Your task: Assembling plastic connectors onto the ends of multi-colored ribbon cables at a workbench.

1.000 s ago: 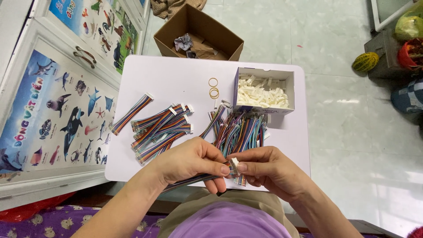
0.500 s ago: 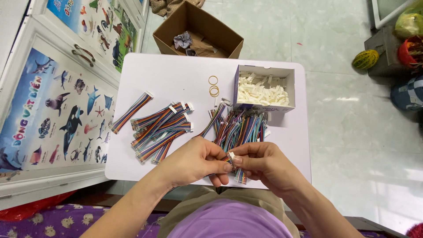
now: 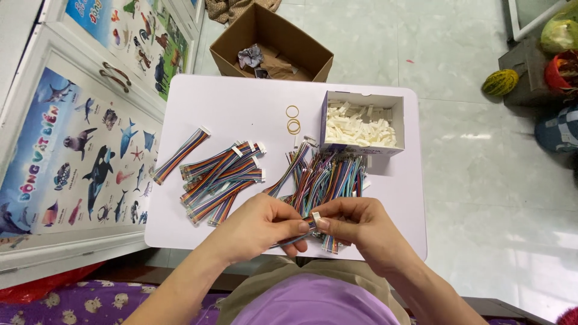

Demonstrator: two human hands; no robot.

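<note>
1. Head view shows the left hand (image 3: 262, 225) and the right hand (image 3: 355, 225) meeting fingertip to fingertip over the near edge of the small white table (image 3: 241, 102). Both are pinched shut on one thin rainbow-coloured ribbon cable (image 3: 295, 239) with a small white plastic connector (image 3: 315, 215) at its end.
2. To do this well, I judge the left fingers should hold the wires flat and close to the tip while the right thumb presses the connector on squarely, not tilted.
3. That cable is short and striped in many colours; it runs leftward under the left palm, largely hidden.
4. Just beyond the hands lies a loose heap of similar multicoloured cables (image 3: 328, 174).
5. Beyond the left hand sit tidier cable bundles with white ends (image 3: 220, 174).
6. Farther out, past the right hand, stands an open white cardboard box of white connectors (image 3: 361, 126), with yellow rubber bands (image 3: 293, 119) beside it.
</note>
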